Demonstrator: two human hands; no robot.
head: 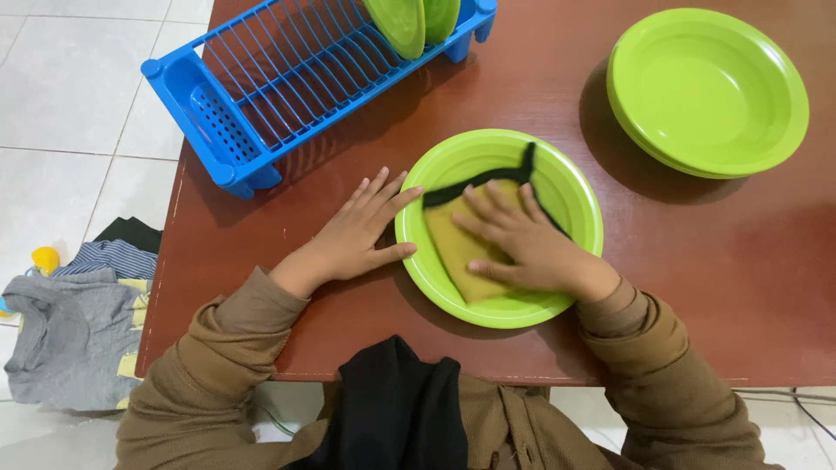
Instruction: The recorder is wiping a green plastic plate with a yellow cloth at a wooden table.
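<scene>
reddish-brown wooden counter (697, 287): right hand (522, 244), grip released and flat, presses a mustard-yellow cloth with black edging (457, 244) into a round lime-green plastic bowl (575, 196); left hand (357, 235), open, steadies its rim. beyond, stacked green bowls (707, 91) and a blue plastic dish rack (287, 78).

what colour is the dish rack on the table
Bright blue; the dish rack shows clearly in the head view.

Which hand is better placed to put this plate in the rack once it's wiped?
Probably the left hand: it already touches the plate rim on the blue rack side; the right hand presses the cloth.
</scene>
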